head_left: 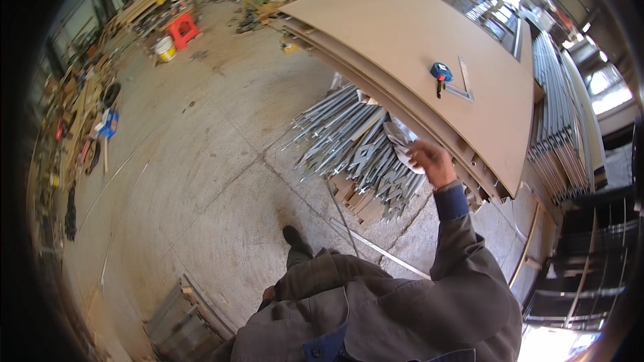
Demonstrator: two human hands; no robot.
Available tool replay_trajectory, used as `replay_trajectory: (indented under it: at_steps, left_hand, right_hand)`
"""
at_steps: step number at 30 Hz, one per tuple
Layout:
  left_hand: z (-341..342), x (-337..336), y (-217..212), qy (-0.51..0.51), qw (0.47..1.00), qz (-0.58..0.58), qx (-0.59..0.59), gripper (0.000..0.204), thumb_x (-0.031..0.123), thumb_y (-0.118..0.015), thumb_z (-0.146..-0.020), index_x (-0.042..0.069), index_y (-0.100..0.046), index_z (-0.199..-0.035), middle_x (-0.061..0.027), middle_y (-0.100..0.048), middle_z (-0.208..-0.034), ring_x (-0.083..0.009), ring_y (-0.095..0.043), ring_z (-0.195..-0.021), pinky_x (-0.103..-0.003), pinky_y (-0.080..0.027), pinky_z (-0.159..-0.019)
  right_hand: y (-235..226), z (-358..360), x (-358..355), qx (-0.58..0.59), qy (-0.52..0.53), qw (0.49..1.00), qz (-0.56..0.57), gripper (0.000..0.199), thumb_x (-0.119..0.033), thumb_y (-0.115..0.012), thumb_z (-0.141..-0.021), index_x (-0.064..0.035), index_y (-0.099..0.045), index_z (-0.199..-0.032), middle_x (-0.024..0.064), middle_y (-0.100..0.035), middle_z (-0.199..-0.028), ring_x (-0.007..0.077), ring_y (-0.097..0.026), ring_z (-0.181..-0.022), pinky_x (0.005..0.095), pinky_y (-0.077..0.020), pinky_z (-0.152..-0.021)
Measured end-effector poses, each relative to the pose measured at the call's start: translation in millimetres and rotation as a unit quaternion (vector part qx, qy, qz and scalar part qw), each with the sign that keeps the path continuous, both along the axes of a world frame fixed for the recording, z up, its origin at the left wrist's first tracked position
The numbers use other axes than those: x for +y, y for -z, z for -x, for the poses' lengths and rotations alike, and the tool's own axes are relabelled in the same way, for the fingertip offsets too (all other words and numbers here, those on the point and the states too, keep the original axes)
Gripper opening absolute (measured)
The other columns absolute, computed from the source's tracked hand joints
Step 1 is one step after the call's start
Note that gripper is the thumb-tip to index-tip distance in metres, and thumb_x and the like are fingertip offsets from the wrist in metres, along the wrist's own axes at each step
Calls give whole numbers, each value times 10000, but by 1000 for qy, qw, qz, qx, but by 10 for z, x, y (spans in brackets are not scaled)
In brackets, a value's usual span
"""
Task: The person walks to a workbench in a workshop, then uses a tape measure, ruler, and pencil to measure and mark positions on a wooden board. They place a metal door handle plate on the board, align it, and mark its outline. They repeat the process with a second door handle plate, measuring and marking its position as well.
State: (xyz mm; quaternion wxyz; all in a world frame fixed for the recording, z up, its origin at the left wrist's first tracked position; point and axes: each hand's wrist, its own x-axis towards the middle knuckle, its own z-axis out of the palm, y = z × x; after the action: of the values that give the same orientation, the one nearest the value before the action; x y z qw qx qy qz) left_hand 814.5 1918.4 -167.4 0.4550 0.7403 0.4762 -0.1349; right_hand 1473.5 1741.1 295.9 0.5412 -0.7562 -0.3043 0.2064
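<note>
the right hand (433, 162) is up at the near left edge of the surface (396, 20), a broad brown board with more boards under it. its fingers are bent, the cuff blue above a grey-brown sleeve (463, 248). white wrap (397, 135) shows right by the fingers, just off that edge of the surface; i cannot tell whether they grip it or only pass in front. the left hand (269, 293) is nearly all hidden by the jacket (382, 322), well apart from the surface, and its state cannot be told.

the bars (355, 141), a heap of thin grey metal, lie low beside the surface, partly under its left edge, with the wrap over some of them. brown cardboard (365, 206) shows beneath the bars, on the floor (201, 134) before the surface. on the surface lie a blue tape measure (441, 71) and, just beside it, a square (465, 77). grey frames (560, 127) lean to the right of the surface; a red stool (182, 29) and a bucket (164, 49) stand far to its left.
</note>
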Motion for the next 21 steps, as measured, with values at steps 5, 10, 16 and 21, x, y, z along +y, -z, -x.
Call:
replay_trajectory:
  at_steps: [5, 10, 16, 21]
  left_hand:
    - [-713, 1239, -166, 46, 999, -10, -21, 458, 484, -632, -945, 47, -735, -1036, -207, -744, -1029, -395, -704, -995, -484, -554, -837]
    - [-1517, 2256, -503, 113, 990, -66, -47, 435, 477, -685, -927, 65, -733, -1059, -170, -759, -989, -341, -727, -923, -454, -573, -816]
    - [-2228, 2815, -1333, -94, 985, 141, -15, 421, 363, -649, -931, -33, -726, -1050, -175, -762, -943, -269, -732, -789, -435, -583, -704]
    - [-2324, 2952, -886, 19, 997, 71, -18, 358, 321, -654, -955, 28, -701, -1154, -191, -751, -959, -307, -732, -789, -444, -597, -681]
  right_hand:
    - [-462, -719, 209, -9, 128, 991, -40, 389, -122, -615, -986, 91, -602, -1311, 150, -749, -1057, 183, -720, -875, 308, -592, -742]
    - [-664, -1222, 91, -91, 265, 959, 52, 373, -173, -624, -952, 60, -669, -1240, 144, -753, -1044, 175, -714, -826, 307, -586, -696]
    - [-594, -1905, -74, -123, 326, 924, 159, 431, -238, -673, -913, 49, -694, -1234, 143, -756, -984, 182, -717, -826, 319, -587, -688]
    - [-430, -2914, -584, -288, 363, 818, 340, 445, -351, -725, -852, 53, -725, -1039, 286, -722, -1022, 344, -727, -885, 420, -560, -834]
